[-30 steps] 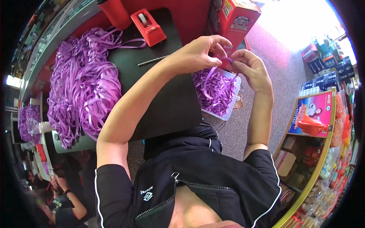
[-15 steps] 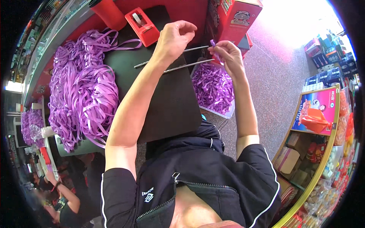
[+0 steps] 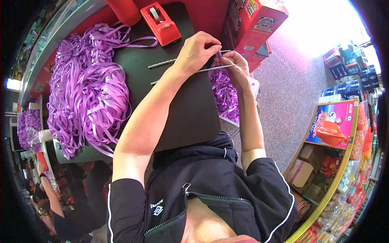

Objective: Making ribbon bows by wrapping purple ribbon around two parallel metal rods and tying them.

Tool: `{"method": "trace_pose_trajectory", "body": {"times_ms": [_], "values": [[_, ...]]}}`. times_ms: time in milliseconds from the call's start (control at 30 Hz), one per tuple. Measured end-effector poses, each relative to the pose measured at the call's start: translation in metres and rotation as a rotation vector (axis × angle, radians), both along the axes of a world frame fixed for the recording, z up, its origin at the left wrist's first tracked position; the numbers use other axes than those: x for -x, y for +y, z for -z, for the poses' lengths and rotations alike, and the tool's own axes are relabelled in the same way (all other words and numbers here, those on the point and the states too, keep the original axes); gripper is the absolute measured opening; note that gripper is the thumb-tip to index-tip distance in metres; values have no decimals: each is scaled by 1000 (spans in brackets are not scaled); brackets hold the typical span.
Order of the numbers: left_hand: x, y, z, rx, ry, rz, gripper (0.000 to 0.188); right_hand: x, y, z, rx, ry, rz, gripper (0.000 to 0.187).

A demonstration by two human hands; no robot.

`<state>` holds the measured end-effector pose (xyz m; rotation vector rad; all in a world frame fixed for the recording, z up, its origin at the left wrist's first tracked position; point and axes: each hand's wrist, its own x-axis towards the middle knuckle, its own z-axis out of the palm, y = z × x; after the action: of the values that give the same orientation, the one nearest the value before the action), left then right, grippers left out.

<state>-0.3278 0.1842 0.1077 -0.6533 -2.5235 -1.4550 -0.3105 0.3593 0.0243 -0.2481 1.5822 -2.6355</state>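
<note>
Two thin metal rods (image 3: 161, 64) lie side by side, reaching over the right edge of the black table (image 3: 184, 121). At their right ends my hands are close together. My left hand (image 3: 197, 53) is pinched on a short strip of purple ribbon (image 3: 219, 54), its wrist above the rods. From the other side my right hand (image 3: 236, 68) has its fingers curled round the rod ends and the same ribbon; its fingertips are partly hidden. Under the hands stands a pale plastic bin (image 3: 256, 86) full of short purple ribbon pieces (image 3: 225, 95).
A big heap of long purple ribbon (image 3: 87, 95) covers the table's left part. A red tape dispenser (image 3: 162, 26) and a red cylinder (image 3: 123, 11) stand behind. Red boxes (image 3: 253, 28) are beyond the bin, a display cabinet (image 3: 330, 137) at right. Another person's arm (image 3: 50, 194) shows lower left.
My left hand has moved right and down to the ribbon at my right hand, closing its fingers there. My right hand has come slightly lower and nearer. The view has shifted a little.
</note>
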Motion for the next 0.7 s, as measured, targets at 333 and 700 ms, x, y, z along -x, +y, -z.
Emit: {"method": "trace_pose_trajectory", "body": {"times_ms": [333, 700], "values": [[1, -2, 10, 115, 99, -46, 21, -1, -12, 8, 50, 34, -17, 14], [2, -3, 13, 212, 188, -60, 24, -1, 2, 0, -240, 34, 169, 23]]}}
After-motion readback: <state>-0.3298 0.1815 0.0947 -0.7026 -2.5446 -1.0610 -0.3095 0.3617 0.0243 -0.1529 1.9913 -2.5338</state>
